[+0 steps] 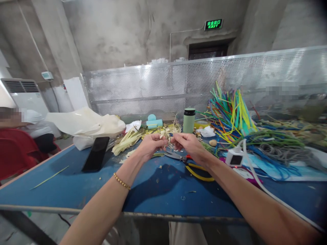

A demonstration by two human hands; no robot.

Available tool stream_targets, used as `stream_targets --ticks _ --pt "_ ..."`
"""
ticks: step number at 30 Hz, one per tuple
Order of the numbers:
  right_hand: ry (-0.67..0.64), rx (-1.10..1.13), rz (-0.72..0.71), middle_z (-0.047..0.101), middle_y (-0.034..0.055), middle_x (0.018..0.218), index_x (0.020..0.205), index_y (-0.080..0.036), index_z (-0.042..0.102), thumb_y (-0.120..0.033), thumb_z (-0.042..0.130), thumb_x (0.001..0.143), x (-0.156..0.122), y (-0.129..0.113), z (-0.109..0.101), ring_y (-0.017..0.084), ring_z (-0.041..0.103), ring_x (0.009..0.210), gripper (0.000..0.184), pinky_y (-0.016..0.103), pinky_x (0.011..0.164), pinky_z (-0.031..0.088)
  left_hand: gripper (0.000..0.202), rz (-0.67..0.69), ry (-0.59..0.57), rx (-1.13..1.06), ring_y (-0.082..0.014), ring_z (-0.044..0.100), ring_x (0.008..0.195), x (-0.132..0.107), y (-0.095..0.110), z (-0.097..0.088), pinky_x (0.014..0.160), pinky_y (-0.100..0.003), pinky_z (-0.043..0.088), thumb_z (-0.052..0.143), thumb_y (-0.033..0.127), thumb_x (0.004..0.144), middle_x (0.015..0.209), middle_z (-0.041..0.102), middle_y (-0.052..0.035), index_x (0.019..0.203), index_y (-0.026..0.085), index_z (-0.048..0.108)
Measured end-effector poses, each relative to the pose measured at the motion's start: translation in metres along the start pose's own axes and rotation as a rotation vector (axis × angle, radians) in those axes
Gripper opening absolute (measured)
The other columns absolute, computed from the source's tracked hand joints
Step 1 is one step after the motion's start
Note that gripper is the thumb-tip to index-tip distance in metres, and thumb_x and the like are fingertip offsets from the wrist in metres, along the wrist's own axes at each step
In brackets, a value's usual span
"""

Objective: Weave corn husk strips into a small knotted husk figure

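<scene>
My left hand (152, 144) is closed in a pinch above the middle of the blue table, with a small pale bit showing at its fingertips. Close beside it, my right hand (187, 142) is pinched too. Pale thin strands show between the two hands, but whatever sits in the right fingers is hidden. Scissors (199, 173) with yellow and red handles lie below the right hand, their blades pointing left. Pale dry husk strips (127, 141) lie left of my left hand. Behind the hands stands a green lidded bottle (189, 121).
A black phone (96, 154) and a pale plastic bag (95, 124) lie at left. At right are colourful strips (232, 114), green cord coils (272, 139), and a white charger (234, 157) with its cable. A perforated metal screen (143, 92) bounds the back; a person sits far left.
</scene>
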State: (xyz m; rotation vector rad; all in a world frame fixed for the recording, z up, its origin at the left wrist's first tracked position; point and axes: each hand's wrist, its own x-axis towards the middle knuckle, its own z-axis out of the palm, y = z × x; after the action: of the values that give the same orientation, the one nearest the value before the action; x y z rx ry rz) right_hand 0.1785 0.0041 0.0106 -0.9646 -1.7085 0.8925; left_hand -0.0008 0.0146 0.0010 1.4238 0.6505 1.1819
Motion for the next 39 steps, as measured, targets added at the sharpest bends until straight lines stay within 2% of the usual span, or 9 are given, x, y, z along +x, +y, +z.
stream_targets --ticks 3,9,15,17,20,23,26,29,39 --pt "-0.073 -0.027 0.012 0.062 0.0040 0.065 0.076 -0.013 0.066 -0.052 0.057 0.081 0.000 0.001 0.001 0.013 0.055 0.060 0.040 0.026 0.056 0.040 0.024 0.001 0.035 -0.011 -0.0089 0.052 0.054 0.000 0.002 0.000 0.059 -0.026 0.038 0.080 0.025 0.061 0.060 0.059 -0.0004 0.064 0.012 0.059" --pt "-0.121 -0.015 0.031 0.063 0.0000 0.059 0.071 -0.014 0.063 -0.029 0.068 0.069 0.000 0.008 0.008 0.010 0.053 0.056 0.016 0.023 0.056 0.038 0.022 0.010 0.074 0.087 -0.0091 0.049 0.052 0.001 -0.001 0.000 0.054 -0.025 0.033 0.075 0.027 0.064 0.055 0.058 -0.0016 0.062 0.013 0.059" --pt "-0.200 -0.044 0.091 0.060 -0.0012 0.056 0.067 -0.013 0.063 -0.022 0.068 0.063 0.002 0.016 0.009 0.010 0.053 0.052 0.011 0.023 0.053 0.041 0.019 0.123 0.266 0.079 -0.0082 0.048 0.051 0.006 -0.002 -0.004 0.053 -0.024 0.033 0.072 0.024 0.063 0.055 0.055 0.0015 0.063 0.014 0.056" --pt "-0.158 -0.087 0.098 0.061 -0.0004 0.056 0.069 -0.013 0.064 -0.021 0.068 0.064 0.003 0.015 0.006 0.010 0.053 0.051 0.010 0.022 0.051 0.040 0.018 0.159 0.305 0.105 -0.0080 0.047 0.051 0.006 0.000 -0.006 0.053 -0.023 0.033 0.071 0.025 0.064 0.055 0.055 0.0021 0.065 0.014 0.056" --pt "-0.061 -0.078 0.103 0.068 0.0044 0.071 0.078 -0.013 0.066 -0.029 0.065 0.072 0.003 0.009 0.004 0.011 0.056 0.055 0.017 0.022 0.049 0.041 0.019 0.193 0.285 0.196 -0.0083 0.046 0.051 0.005 0.002 -0.004 0.053 -0.023 0.033 0.070 0.027 0.066 0.053 0.054 0.0025 0.064 0.015 0.055" --pt "-0.096 -0.015 0.059 0.070 0.0062 0.082 0.082 -0.014 0.067 -0.041 0.062 0.079 0.001 0.004 0.006 0.012 0.058 0.061 0.028 0.023 0.052 0.043 0.020 0.206 0.230 0.264 -0.0084 0.044 0.050 0.003 0.002 0.002 0.053 -0.023 0.032 0.070 0.027 0.067 0.052 0.053 0.0030 0.062 0.015 0.054" --pt "-0.159 -0.007 0.010 0.064 0.0017 0.066 0.073 -0.014 0.065 -0.038 0.066 0.075 0.000 0.007 0.009 0.011 0.055 0.059 0.024 0.023 0.054 0.041 0.021 0.209 0.156 0.293 -0.0088 0.044 0.051 0.002 0.000 0.006 0.054 -0.023 0.032 0.069 0.027 0.068 0.052 0.052 0.0029 0.060 0.016 0.053" --pt "-0.129 -0.047 0.001 0.057 -0.0015 0.055 0.066 -0.014 0.061 -0.037 0.067 0.074 0.002 0.013 0.008 0.010 0.050 0.053 0.025 0.023 0.053 0.037 0.023 0.205 0.131 0.320 -0.0085 0.042 0.051 0.002 0.000 0.004 0.054 -0.023 0.031 0.068 0.027 0.067 0.052 0.050 0.0031 0.058 0.016 0.051" --pt "-0.093 -0.062 0.021 0.067 0.0046 0.064 0.070 -0.013 0.068 -0.041 0.063 0.078 0.004 0.010 0.002 0.011 0.057 0.052 0.030 0.023 0.051 0.041 0.024 0.213 0.157 0.420 -0.0093 0.040 0.051 0.003 0.000 0.000 0.053 -0.024 0.030 0.065 0.027 0.071 0.052 0.046 0.0036 0.058 0.017 0.048"
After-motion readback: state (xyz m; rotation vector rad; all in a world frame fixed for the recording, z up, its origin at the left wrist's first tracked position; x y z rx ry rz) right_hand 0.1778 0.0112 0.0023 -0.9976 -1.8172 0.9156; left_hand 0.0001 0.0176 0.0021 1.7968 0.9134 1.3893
